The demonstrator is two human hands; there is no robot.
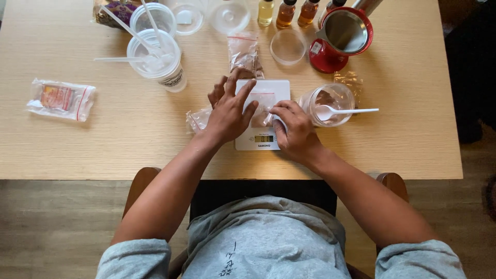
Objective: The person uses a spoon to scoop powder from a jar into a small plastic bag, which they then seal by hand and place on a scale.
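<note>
A small white digital scale (268, 89) sits at the table's near middle, with a clear zip bag of brownish powder (262, 106) lying on it. My left hand (228, 111) presses flat on the bag's left side, fingers spread. My right hand (293, 130) pinches the bag's right edge. Just right of the scale stands a clear plastic cup (331, 103) with a white plastic spoon (347, 110) resting in it.
Another powder bag (243, 51) lies behind the scale, and a crumpled empty bag (197, 120) to its left. Lidded cups with straws (155, 58), a red pot (342, 37), small bottles (285, 13), a round lid (287, 47) and a packet (61, 99) crowd the wooden table (413, 129).
</note>
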